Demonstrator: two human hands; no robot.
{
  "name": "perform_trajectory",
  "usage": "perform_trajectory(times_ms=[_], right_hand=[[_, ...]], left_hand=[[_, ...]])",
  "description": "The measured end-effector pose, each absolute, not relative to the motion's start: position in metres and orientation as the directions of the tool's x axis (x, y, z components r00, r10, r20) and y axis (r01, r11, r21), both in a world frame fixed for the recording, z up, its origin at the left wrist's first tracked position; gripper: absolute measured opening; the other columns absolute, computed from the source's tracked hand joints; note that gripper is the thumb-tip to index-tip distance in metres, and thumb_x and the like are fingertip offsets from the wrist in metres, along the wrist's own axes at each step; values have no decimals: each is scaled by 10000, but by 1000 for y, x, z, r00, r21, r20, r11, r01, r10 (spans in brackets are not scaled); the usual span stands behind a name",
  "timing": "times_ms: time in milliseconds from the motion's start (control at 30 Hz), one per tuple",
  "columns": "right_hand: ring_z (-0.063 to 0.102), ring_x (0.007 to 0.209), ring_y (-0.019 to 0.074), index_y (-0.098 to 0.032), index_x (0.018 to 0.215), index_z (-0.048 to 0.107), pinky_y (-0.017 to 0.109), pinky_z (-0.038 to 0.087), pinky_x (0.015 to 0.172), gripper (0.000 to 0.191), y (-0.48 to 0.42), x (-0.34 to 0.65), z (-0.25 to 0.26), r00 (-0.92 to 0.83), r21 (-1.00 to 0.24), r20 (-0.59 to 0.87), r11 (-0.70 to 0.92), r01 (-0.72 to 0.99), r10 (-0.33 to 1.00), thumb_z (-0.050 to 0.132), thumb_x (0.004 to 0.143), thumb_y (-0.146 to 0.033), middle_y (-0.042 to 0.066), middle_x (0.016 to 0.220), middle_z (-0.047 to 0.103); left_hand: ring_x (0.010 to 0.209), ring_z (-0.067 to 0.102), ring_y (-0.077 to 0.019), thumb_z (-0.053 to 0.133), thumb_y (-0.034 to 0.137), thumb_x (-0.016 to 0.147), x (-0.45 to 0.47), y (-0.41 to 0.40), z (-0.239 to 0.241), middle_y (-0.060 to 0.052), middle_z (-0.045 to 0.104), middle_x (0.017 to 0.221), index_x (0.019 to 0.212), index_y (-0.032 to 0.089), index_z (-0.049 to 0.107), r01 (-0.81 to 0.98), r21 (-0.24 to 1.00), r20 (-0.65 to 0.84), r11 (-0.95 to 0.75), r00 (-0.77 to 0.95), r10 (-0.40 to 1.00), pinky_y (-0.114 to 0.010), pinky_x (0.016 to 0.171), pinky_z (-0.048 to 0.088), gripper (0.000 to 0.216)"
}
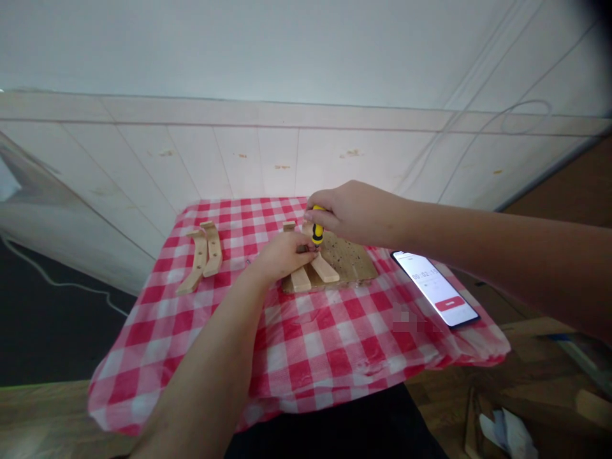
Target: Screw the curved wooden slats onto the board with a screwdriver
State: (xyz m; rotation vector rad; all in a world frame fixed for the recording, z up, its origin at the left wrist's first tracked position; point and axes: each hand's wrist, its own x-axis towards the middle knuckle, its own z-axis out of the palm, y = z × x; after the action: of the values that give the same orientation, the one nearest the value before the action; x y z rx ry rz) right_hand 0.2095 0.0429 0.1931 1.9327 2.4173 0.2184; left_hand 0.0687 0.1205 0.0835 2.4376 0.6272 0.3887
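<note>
My right hand [351, 210] is closed around a yellow-and-black screwdriver [317, 231], held upright with its tip down at a wooden slat [325, 268]. This slat and a second one [301, 278] lie on a brown perforated board [351, 260] in the middle of the red-and-white checked tablecloth [306, 344]. My left hand [284, 255] rests on the slats right beside the screwdriver tip, fingers pinched together at the spot; what they pinch is too small to see.
Two curved wooden pieces [203, 258] lie at the cloth's left. A phone [435, 288] with a lit timer screen lies at the right. A white tiled wall stands behind the small table. Scraps of wood and paper [502, 427] lie on the floor at lower right.
</note>
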Motion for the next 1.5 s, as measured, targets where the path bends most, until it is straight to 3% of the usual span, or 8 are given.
perform_trajectory(times_ms=[167,500,700,900,1100,1233,1333,1500], right_hand=[[586,673,156,-144,1001,653,278,335,594,398,40,207,202,-162,78,1,161,984,987,324,957,-364,84,800,684],[600,786,183,-171,1085,632,292,370,647,380,34,216,202,-163,9,-16,163,987,986,316,942,-326,83,937,695],[601,760,181,-138,1077,629,280,365,627,363,30,219,212,-213,80,-106,222,972,971,359,923,-325,117,936,693],[611,764,181,-162,1179,603,281,366,634,395,42,225,205,-239,81,18,236,968,971,374,929,-365,101,939,705],[613,805,187,-161,1248,552,284,364,624,395,38,229,211,-356,104,-83,364,926,931,399,909,-292,119,1020,687],[603,710,199,-184,1012,681,308,351,602,362,38,222,218,-253,234,-111,273,933,961,395,917,-384,100,841,699],[589,654,225,-160,810,714,328,339,585,523,44,217,216,-115,334,-49,125,934,992,349,909,-522,115,686,668],[598,693,193,-153,1024,690,301,354,603,435,49,223,207,-135,158,10,132,979,991,368,917,-424,94,810,702]], left_hand=[[793,628,-157,591,274,818,69,123,79,-34,716,851,908,188,715,312,638,133,-704,856,500,-259,751,482,176],[796,633,-155,580,279,825,68,125,77,-30,717,851,907,189,710,295,666,142,-685,851,505,-254,740,482,178],[788,634,-144,563,301,842,68,127,72,-22,724,887,913,188,710,275,668,156,-691,857,491,-253,736,481,198],[843,639,-152,575,268,836,69,128,71,-25,729,931,894,192,719,277,647,173,-711,855,490,-256,752,477,172],[806,639,-154,560,271,845,70,125,73,-30,730,915,916,179,716,296,651,146,-699,854,499,-268,738,474,194],[814,638,-155,560,259,842,69,125,74,-29,730,922,928,189,717,332,637,116,-696,851,512,-273,749,470,193],[840,636,-154,555,240,842,69,124,75,-23,729,932,930,195,714,320,631,121,-707,859,497,-265,754,464,187],[829,628,-153,544,236,844,69,122,79,-22,720,933,926,197,705,340,611,109,-715,858,501,-265,744,460,185]])
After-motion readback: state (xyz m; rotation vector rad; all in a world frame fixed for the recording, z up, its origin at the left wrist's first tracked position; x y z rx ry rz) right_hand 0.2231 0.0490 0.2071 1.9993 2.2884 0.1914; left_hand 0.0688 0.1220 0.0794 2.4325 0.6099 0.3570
